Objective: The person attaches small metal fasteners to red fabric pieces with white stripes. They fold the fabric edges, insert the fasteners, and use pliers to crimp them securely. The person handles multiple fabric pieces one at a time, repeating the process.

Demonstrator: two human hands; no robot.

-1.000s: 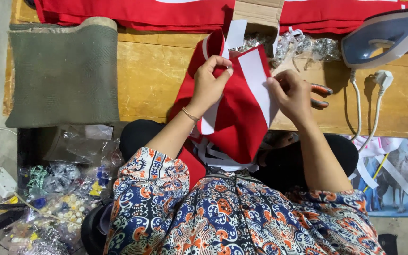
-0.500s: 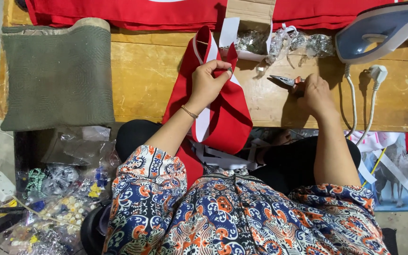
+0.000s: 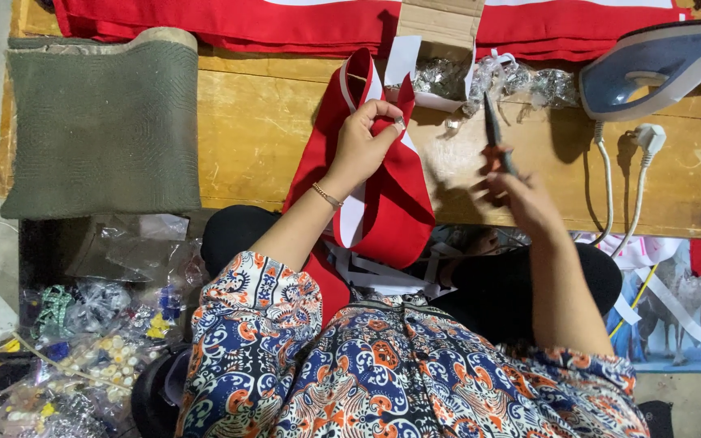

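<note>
My left hand (image 3: pixel 367 142) pinches the top of a red cloth piece with a white stripe (image 3: pixel 387 203), which hangs from the wooden table's edge down onto my lap. My right hand (image 3: pixel 521 199) is raised over the table and grips a pair of scissors (image 3: pixel 495 134) by the handles, blades pointing away from me. The scissors are a little to the right of the cloth and do not touch it. I cannot tell if the blades are apart.
A wooden table (image 3: pixel 261 122) carries a folded green mat (image 3: pixel 99 122) at left, red fabric (image 3: pixel 245 20) along the back, a cardboard box (image 3: pixel 440 24), clear plastic wrappers (image 3: pixel 513 81) and an iron (image 3: pixel 659 61) with cord and plug (image 3: pixel 651 138). Bags of small items (image 3: pixel 91 324) lie on the floor at left.
My right hand left the cloth, reached right to the scissors on the table and lifted them. My left hand kept hold of the cloth and drew it narrower.
</note>
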